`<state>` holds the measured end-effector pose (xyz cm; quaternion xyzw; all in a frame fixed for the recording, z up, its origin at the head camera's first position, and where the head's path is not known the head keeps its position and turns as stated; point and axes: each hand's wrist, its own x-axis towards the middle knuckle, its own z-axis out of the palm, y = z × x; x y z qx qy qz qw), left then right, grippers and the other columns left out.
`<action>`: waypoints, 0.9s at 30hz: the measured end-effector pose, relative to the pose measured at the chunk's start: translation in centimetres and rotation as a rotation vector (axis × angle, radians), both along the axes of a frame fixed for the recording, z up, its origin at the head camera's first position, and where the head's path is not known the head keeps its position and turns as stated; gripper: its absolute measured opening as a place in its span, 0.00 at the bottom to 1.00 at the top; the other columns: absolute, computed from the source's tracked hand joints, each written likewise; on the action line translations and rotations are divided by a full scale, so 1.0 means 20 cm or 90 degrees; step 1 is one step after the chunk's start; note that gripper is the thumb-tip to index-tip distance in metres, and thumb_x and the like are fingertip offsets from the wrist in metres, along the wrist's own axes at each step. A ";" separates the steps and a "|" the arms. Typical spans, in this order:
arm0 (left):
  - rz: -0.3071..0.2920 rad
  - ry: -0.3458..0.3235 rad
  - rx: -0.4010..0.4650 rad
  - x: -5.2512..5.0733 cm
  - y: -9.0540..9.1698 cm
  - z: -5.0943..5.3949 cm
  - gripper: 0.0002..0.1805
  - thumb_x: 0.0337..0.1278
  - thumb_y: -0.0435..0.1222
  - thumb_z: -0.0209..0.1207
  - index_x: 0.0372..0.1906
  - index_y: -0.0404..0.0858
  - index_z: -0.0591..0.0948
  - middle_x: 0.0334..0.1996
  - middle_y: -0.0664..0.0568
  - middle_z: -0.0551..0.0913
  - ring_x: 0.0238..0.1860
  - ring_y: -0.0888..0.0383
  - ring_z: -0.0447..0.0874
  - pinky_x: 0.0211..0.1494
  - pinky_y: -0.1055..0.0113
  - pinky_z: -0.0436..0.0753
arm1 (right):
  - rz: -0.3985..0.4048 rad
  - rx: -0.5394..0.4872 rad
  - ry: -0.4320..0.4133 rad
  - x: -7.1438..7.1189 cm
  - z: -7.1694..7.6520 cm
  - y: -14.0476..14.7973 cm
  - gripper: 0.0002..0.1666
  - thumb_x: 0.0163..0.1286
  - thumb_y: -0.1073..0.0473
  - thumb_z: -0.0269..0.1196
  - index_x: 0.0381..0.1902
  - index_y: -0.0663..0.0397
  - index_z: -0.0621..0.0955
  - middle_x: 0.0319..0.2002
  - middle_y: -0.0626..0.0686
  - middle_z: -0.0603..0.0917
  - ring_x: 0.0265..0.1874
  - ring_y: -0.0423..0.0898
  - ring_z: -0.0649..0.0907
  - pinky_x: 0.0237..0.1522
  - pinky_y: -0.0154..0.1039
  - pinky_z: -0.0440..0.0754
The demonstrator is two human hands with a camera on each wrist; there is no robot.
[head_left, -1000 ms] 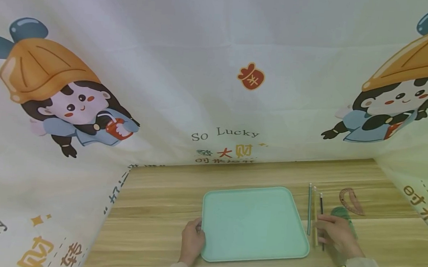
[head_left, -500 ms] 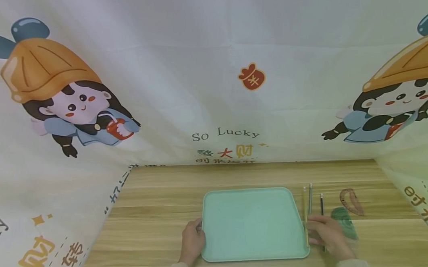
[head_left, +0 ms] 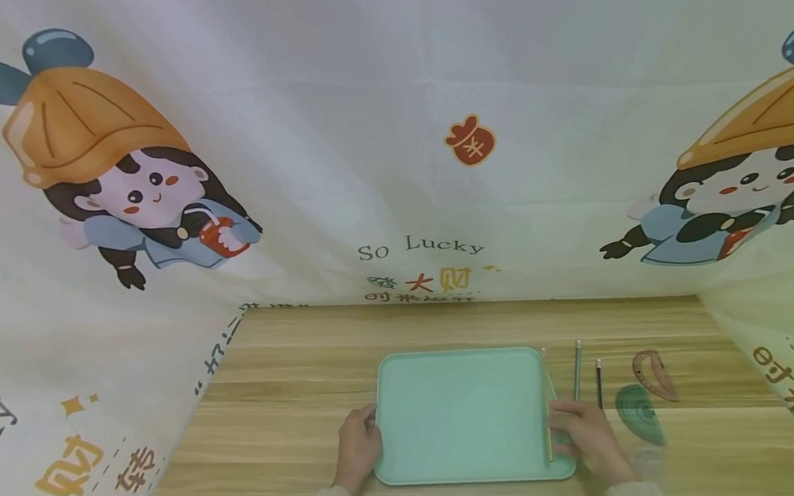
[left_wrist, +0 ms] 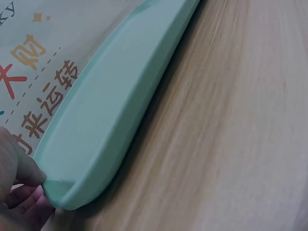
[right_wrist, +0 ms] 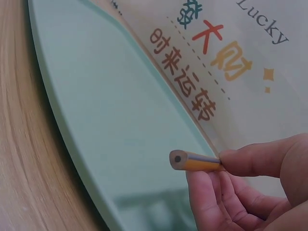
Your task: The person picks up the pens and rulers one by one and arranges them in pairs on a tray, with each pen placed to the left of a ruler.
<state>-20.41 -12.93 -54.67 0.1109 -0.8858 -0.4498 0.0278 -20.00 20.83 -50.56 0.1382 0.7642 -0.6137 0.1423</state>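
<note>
A mint-green tray (head_left: 458, 416) lies on the wooden table. My left hand (head_left: 360, 442) grips its left edge; in the left wrist view the thumb (left_wrist: 30, 171) presses on the rim and the other fingers curl beneath. Over the tray's right edge, my right hand (head_left: 590, 444) pinches a yellow pencil (right_wrist: 195, 161) between thumb and fingers. Its flat, unsharpened end faces the right wrist camera, and a shadow falls on the tray under it. Right of the tray lie a grey-green pencil (head_left: 577, 368) and a dark pencil (head_left: 599, 382), their lower parts hidden by the right hand.
A pink protractor (head_left: 654, 375) and a green protractor (head_left: 640, 414) lie right of the pencils. Just below them is a faint transparent piece (head_left: 649, 460), kind unclear. Printed white cloth (head_left: 415, 166) walls the table (head_left: 288, 392) at the back and sides.
My right hand has carried the yellow pencil leftward, from between the other two pencils to above the tray's right edge. The left hand stays at the tray's left edge.
</note>
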 end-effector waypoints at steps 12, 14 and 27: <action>-0.004 0.014 0.007 0.00 0.01 -0.01 0.20 0.57 0.22 0.48 0.56 0.24 0.74 0.43 0.40 0.80 0.46 0.48 0.80 0.51 0.55 0.87 | -0.011 -0.005 -0.011 0.02 -0.03 -0.07 0.30 0.64 0.63 0.59 0.61 0.73 0.67 0.55 0.70 0.75 0.41 0.45 0.83 0.43 0.43 0.91; -0.007 0.013 0.008 0.00 0.01 -0.01 0.21 0.57 0.22 0.48 0.56 0.24 0.74 0.43 0.40 0.79 0.46 0.47 0.80 0.52 0.55 0.87 | -0.009 -0.003 -0.011 0.02 -0.03 -0.08 0.30 0.64 0.63 0.59 0.61 0.73 0.67 0.55 0.71 0.75 0.41 0.46 0.83 0.43 0.43 0.91; -0.020 0.008 0.017 0.01 -0.01 0.00 0.21 0.59 0.23 0.48 0.58 0.23 0.72 0.46 0.39 0.79 0.49 0.45 0.80 0.55 0.53 0.86 | -0.002 -0.009 -0.019 0.02 -0.03 -0.20 0.27 0.63 0.65 0.59 0.59 0.73 0.70 0.52 0.69 0.77 0.42 0.50 0.83 0.41 0.44 0.91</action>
